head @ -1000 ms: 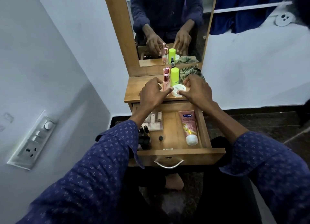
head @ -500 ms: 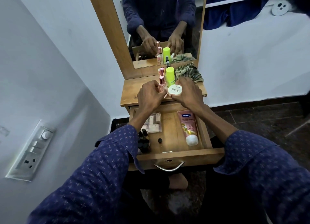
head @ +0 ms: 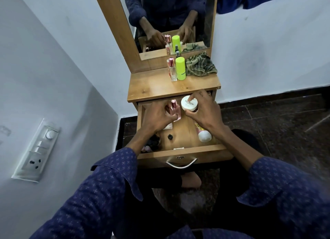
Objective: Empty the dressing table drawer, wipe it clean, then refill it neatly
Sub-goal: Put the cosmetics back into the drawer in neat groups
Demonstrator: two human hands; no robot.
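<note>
Open wooden dressing-table drawer point(head: 185, 152), pulled out under the wooden tabletop point(head: 160, 88). Left hand point(head: 157, 118) over the drawer's back half, fingers curled around a small pink glass perfume bottle with rose cap point(head: 174, 110). Right hand point(head: 203, 113) beside it, fingertips pinching a round white jar labelled nail polish point(head: 189, 103). In the drawer: pink tube with white cap point(head: 204, 136), small black cap point(head: 170, 136), dark bottles at left point(head: 152, 143). On the tabletop: clear perfume bottle point(head: 172, 69), lime-green cylinder point(head: 180, 68), crumpled green striped cloth point(head: 200, 64).
</note>
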